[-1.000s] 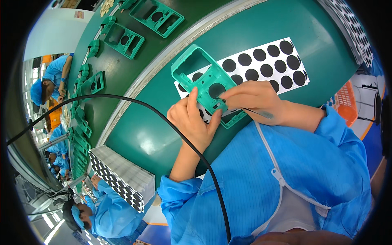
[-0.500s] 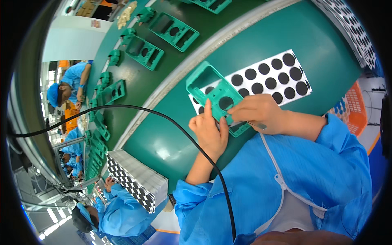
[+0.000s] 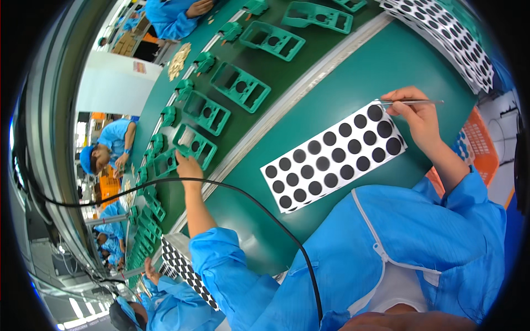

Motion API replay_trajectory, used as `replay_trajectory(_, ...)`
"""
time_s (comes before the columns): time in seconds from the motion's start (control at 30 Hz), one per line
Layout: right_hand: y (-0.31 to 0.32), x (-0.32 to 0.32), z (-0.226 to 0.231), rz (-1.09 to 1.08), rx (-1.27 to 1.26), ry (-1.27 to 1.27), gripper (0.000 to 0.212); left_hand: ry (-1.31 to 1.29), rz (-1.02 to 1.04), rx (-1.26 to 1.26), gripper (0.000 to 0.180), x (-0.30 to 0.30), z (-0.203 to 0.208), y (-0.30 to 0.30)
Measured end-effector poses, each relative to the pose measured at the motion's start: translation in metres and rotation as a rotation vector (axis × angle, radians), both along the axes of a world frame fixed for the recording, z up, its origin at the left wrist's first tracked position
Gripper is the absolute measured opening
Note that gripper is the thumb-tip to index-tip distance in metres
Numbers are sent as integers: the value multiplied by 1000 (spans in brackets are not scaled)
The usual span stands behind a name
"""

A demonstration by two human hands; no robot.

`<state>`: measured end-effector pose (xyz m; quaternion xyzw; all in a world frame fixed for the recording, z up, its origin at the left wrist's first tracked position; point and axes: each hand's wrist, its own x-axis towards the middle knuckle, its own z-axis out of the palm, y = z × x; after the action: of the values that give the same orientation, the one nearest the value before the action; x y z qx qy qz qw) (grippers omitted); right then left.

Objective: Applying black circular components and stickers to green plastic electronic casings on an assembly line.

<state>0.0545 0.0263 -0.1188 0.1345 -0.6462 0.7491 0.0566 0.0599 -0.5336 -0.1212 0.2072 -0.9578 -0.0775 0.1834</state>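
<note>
My left hand [image 3: 189, 169] reaches across to the belt, its fingertips at the near edge of a green plastic housing [image 3: 208, 153]. The index finger points forward; I cannot tell whether the fingers grip the housing. A pale patch shows in that housing's opening, and a black disc sits in its middle. My right hand [image 3: 419, 113] is closed on metal tweezers [image 3: 417, 101] at the far right corner of a white sheet [image 3: 279, 208] lying on the green table. Rows of round black stickers [image 3: 322, 164] cover the sheet.
More green housings [image 3: 241, 86] and small green parts line the belt [image 3: 265, 83] beyond a pale rail [image 3: 309, 83]. Stacks of dotted sheets [image 3: 441, 38] stand far right and lower left. An orange basket [image 3: 479, 138] is at right. A black cable [image 3: 243, 190] crosses the view. Co-workers sit leftward.
My left hand has left the table for the belt; the housing it held is gone from over the sheet. My right hand has moved right and away, to the sheet's corner. The view has shifted.
</note>
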Motion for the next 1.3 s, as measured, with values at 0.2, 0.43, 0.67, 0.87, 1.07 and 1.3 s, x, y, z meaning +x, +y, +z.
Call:
replay_trajectory(0.2,35,-4,-12,18,31,-277,12,134,-502,-255,38,-14,16,126)
replay_trajectory(0.43,38,-10,-21,253,71,-302,9,-204,-1157,12,57,59,-2,371)
replay_trajectory(0.67,32,-15,-24,251,97,-273,10,-132,-1027,95,65,50,-10,391)
replay_trajectory(0.87,30,-13,-23,293,83,-252,9,-165,-977,94,62,50,-10,394)
replay_trajectory(1.07,31,-16,-24,376,68,-275,8,-159,-950,73,61,49,-11,392)
replay_trajectory(1.3,26,-11,-27,310,145,-130,7,-147,-958,57,60,51,-11,391)
